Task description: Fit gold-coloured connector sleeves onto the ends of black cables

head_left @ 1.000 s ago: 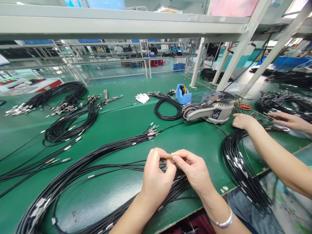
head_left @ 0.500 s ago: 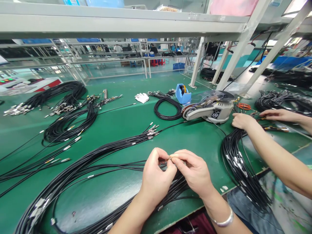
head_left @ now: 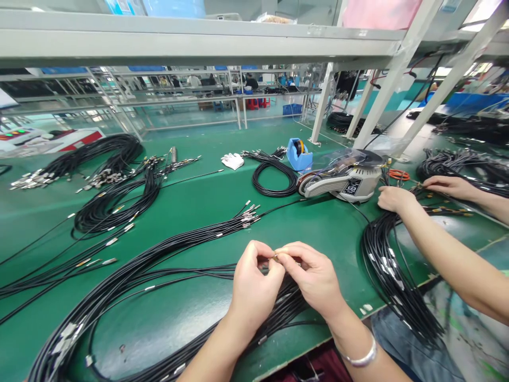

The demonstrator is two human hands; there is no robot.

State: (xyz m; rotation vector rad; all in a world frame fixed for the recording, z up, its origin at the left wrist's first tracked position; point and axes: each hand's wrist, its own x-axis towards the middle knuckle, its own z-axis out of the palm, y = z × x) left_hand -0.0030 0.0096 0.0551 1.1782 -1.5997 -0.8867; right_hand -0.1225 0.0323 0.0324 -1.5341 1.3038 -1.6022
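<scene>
My left hand (head_left: pixel 254 286) and my right hand (head_left: pixel 314 278) meet over the green bench near its front edge. Both pinch a small metal connector (head_left: pixel 275 257) at the end of a thin black cable, fingertips touching. A silver bracelet (head_left: pixel 360 358) circles my right wrist. Under my hands runs a long bundle of black cables (head_left: pixel 167 254) with metal ends, sweeping left and down to the front edge.
A co-worker's two hands (head_left: pixel 393 199) (head_left: pixel 447 185) handle another black cable bundle (head_left: pixel 392 276) at the right. A grey tape dispenser machine (head_left: pixel 342 178), a blue tape holder (head_left: pixel 298 151), a cable coil (head_left: pixel 272 178) and a white glove (head_left: pixel 233 160) lie farther back. More cable bundles (head_left: pixel 115 196) lie at left.
My hands stay pinched on the connector, shifting only slightly. The co-worker's far hand has drawn in toward the tape dispenser.
</scene>
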